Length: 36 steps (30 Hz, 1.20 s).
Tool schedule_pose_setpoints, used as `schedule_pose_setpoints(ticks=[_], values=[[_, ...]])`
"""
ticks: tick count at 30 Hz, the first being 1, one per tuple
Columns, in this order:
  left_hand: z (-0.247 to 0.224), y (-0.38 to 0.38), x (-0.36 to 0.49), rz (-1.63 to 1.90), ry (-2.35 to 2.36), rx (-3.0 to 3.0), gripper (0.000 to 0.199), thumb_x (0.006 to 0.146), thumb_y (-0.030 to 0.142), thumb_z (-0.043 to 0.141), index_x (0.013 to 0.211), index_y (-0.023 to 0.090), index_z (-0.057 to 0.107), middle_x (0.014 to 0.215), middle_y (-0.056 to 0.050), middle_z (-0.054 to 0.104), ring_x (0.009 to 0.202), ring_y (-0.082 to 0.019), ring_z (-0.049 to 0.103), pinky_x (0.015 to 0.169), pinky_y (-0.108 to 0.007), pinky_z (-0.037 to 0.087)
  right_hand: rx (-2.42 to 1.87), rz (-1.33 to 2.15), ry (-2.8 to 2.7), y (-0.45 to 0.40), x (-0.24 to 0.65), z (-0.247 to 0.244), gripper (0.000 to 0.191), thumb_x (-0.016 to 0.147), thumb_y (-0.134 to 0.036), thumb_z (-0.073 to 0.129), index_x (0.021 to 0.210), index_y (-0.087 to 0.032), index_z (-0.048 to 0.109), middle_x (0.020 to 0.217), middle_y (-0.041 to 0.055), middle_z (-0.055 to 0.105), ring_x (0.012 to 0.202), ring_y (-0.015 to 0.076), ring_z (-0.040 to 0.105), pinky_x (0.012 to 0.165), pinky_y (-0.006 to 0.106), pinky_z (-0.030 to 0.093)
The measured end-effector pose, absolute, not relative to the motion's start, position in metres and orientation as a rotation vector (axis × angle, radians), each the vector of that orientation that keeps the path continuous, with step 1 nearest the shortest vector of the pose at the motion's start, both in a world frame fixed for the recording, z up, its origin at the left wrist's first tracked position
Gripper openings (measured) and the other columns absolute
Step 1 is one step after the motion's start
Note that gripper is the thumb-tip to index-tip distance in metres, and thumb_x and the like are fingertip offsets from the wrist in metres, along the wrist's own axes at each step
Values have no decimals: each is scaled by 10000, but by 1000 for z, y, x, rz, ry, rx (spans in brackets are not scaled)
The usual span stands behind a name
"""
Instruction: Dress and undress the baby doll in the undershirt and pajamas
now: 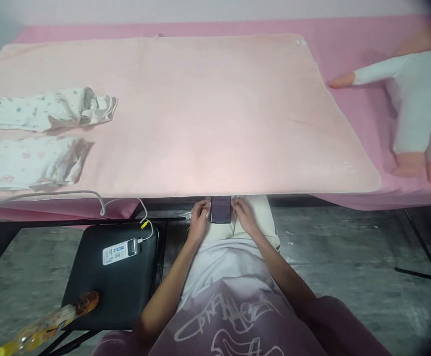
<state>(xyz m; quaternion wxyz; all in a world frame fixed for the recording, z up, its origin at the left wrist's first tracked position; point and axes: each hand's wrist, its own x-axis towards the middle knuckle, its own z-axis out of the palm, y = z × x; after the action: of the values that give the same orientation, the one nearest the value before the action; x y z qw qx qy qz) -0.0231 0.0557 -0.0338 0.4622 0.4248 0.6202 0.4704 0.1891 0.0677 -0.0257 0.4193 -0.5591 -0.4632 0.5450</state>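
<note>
At my lap, just below the table's front edge, is a flat dark purple rectangular device [221, 210] with small marks on its face. What kind it is I cannot make out. My left hand [199, 215] is closed at its left side, fingers curled against the edge. My right hand [244, 215] grips the right side with bent fingers. The device's upper end lies close to the table edge. Both forearms rest low, over light trousers [256, 207].
A pale pink mat [215, 113] covers the table. Two folded patterned baby cloths, one upper [48, 109] and one lower [29, 160], lie left; a doll in white clothes [415, 99] lies right. A black stool [115, 287] bears a cabled white device [120, 251] and a bottle [48, 321].
</note>
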Motion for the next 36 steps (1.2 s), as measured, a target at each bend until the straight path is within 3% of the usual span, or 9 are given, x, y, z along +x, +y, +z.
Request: schedule_pose_setpoints(ticks=[4, 10, 16, 22, 27, 32, 36], values=[[-26, 53, -25, 1148, 1497, 986, 386, 971, 605, 760, 1138, 262, 820, 1283, -101, 801, 1287, -302, 686, 1228, -450, 457, -1432, 1275, -1175, 67, 194, -32, 399, 1040, -628, 580, 889, -259, 607, 858, 27, 653, 814, 235, 618, 800, 363, 487], [-15, 41, -33, 1128, 1500, 960, 461, 965, 670, 754, 1152, 257, 833, 1334, -106, 793, 1308, -300, 683, 1234, -448, 465, -1420, 1197, -1195, 54, 202, -42, 435, 1074, -645, 572, 870, -261, 559, 797, -1, 564, 783, 211, 549, 782, 349, 449], [-18, 27, -44, 1243, 1499, 875, 496, 884, 684, 849, 836, 226, 663, 1081, -83, 780, 1144, -270, 745, 1137, -442, 550, -1351, 1084, -1270, 51, 202, -38, 438, 1061, -559, 642, 773, -262, 498, 805, 6, 549, 807, 213, 550, 811, 358, 466], [-16, 13, -62, 1282, 1600, 1092, 461, 895, 530, 819, 654, 219, 579, 985, -94, 772, 1039, -261, 747, 1042, -446, 594, -1325, 956, -1304, 44, 214, -32, 344, 949, -345, 692, 675, -265, 499, 956, 76, 708, 964, 271, 690, 924, 428, 533], [-10, 1, -71, 1284, 1647, 1108, 478, 842, 356, 773, 537, 235, 425, 896, -98, 791, 963, -276, 776, 998, -463, 598, -1366, 901, -1333, 29, 239, -38, 395, 860, -200, 601, 598, -276, 316, 927, 81, 787, 928, 275, 735, 870, 428, 532], [1, -1, -67, 1335, 1630, 1116, 470, 844, 333, 738, 556, 241, 378, 926, -97, 818, 965, -269, 783, 935, -423, 596, -1465, 731, -1429, 25, 256, -45, 430, 925, -231, 605, 549, -281, 402, 968, 77, 847, 986, 303, 736, 950, 486, 527], [26, 7, -70, 1418, 1695, 1374, 510, 977, 385, 710, 573, 239, 435, 933, -75, 830, 956, -259, 759, 983, -450, 571, -1506, 758, -1429, 29, 254, -48, 560, 1074, -374, 547, 522, -288, 581, 1009, 98, 856, 1065, 327, 726, 1001, 527, 540]])
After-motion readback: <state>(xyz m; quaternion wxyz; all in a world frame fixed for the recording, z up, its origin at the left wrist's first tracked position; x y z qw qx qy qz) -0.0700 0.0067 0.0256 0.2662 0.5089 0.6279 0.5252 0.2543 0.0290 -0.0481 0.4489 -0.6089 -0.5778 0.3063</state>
